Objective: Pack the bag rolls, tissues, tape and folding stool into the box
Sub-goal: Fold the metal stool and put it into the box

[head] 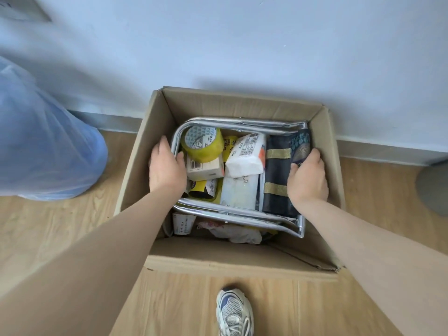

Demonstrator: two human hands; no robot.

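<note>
An open cardboard box (pixel 135 166) stands on the floor by the wall. Inside lies the folded stool (pixel 242 123), with chrome tubes and a dark seat with gold stripes (pixel 277 170) at the right. My left hand (pixel 166 168) grips the stool's left tube. My right hand (pixel 308 178) grips the seat's right end. Within the frame lie a yellow tape roll (pixel 202 144), a white tissue pack (pixel 247 155), a small beige carton (pixel 204 169), another white pack (pixel 238 192) and a yellow-black bag roll (pixel 202 189).
A blue translucent plastic bag (pixel 41 144) bulges on the floor at the left. My sneaker (pixel 234 311) stands in front of the box. Crumpled wrapping (pixel 232 232) and a white labelled item (pixel 183 224) lie at the box's near side. A grey object (pixel 434 187) sits at right.
</note>
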